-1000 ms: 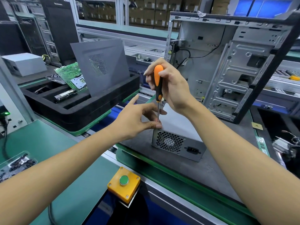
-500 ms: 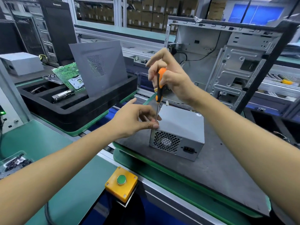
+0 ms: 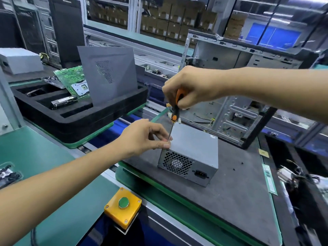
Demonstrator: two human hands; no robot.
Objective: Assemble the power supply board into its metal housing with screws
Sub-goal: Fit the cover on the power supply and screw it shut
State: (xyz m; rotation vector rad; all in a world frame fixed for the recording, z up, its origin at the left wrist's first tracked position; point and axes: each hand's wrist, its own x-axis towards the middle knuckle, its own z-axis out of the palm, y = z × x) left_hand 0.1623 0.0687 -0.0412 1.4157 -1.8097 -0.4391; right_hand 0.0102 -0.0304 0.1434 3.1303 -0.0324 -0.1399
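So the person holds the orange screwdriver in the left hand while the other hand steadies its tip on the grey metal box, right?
Not quite: the head view shows the right hand gripping the orange screwdriver. The left hand is the one that steadies its tip at the top edge of the grey metal box.

Screwdriver [image 3: 175,105] in right hand [image 3: 191,86] over housing [image 3: 193,139]

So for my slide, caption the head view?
Right hand drives screwdriver into power supply housing; left hand steadies.
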